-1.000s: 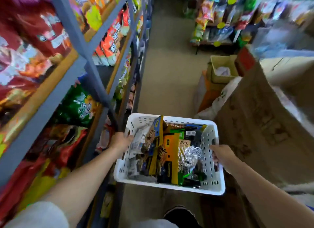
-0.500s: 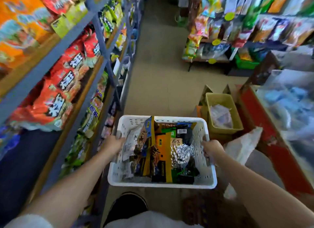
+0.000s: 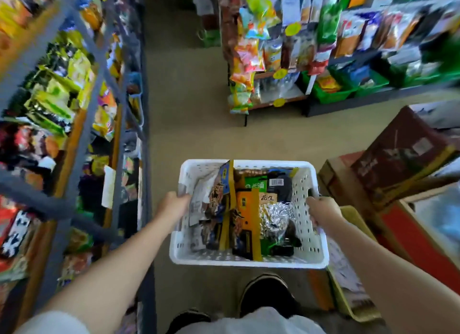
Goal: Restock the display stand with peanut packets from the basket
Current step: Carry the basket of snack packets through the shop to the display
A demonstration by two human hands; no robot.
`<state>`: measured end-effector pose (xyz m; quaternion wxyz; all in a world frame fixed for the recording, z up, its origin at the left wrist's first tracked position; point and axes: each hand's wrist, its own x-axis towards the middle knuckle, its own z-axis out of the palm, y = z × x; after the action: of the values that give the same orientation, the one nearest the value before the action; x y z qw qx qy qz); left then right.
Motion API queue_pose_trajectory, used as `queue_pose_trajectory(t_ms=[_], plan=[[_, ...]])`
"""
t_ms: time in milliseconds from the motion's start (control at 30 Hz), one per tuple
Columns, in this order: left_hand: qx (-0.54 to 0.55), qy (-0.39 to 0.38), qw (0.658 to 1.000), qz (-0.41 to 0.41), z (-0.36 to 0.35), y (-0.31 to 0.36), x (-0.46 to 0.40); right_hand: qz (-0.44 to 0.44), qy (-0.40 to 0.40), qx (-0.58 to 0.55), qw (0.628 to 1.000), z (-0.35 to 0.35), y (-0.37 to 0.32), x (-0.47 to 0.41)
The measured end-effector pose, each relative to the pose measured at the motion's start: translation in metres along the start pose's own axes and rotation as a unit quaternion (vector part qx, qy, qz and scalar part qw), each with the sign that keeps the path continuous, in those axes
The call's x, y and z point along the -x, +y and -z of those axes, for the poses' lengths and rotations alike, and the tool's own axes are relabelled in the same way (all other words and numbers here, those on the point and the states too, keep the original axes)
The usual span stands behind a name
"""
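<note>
A white perforated plastic basket (image 3: pixel 249 260) is carried in front of me at waist height above the aisle floor. It holds several snack packets (image 3: pixel 245 209), yellow, blue, green and silver foil, standing and lying inside. My left hand (image 3: pixel 171 205) grips the basket's left rim. My right hand (image 3: pixel 322 210) grips the right rim at its handle slot. A display stand (image 3: pixel 261 59) hung with colourful packets stands ahead on the right of the aisle.
Grey metal shelves (image 3: pixel 82 109) packed with snack bags line the left side. Cardboard boxes (image 3: pixel 398 159) and a yellow box (image 3: pixel 353 291) crowd the right. Green crates (image 3: pixel 331 92) sit under the far shelves. My black shoe (image 3: pixel 268 294) shows on the tan floor (image 3: pixel 186 109).
I have walked forward along the aisle with the basket. The left shelves slid past, and the display stand on the right has come closer. Both hands keep their grip.
</note>
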<state>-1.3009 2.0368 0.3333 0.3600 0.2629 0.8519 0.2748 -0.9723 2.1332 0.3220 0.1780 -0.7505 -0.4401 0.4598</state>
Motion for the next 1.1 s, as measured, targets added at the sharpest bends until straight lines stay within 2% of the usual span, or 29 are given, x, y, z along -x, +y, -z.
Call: queue_pose_trajectory(t_ms=[267, 367, 567, 733, 867, 1100], plan=[[-0.058, -0.078, 0.992, -0.077, -0.071, 0.187, -0.206, -0.069, 0.004, -0.059, 0.996, 0.008, -0.119, -0.221], [-0.071, -0.105, 0.987, -0.101, -0.098, 0.272, -0.264, -0.115, 0.04, -0.096, 0.988, 0.032, -0.167, -0.288], [-0.08, -0.122, 0.979, -0.144, -0.163, 0.43, -0.369, -0.139, 0.092, -0.12, 0.979, 0.082, -0.256, -0.402], [-0.136, -0.17, 0.96, -0.174, -0.246, 0.536, -0.467, -0.191, 0.142, -0.169, 0.956, 0.101, -0.284, -0.508], [-0.186, -0.231, 0.933, -0.206, -0.317, 0.625, -0.534, -0.244, 0.166, -0.225, 0.929, 0.12, -0.297, -0.573], [-0.258, -0.314, 0.879, -0.248, -0.453, 0.775, -0.57, -0.29, 0.257, -0.272, 0.881, 0.197, -0.311, -0.658]])
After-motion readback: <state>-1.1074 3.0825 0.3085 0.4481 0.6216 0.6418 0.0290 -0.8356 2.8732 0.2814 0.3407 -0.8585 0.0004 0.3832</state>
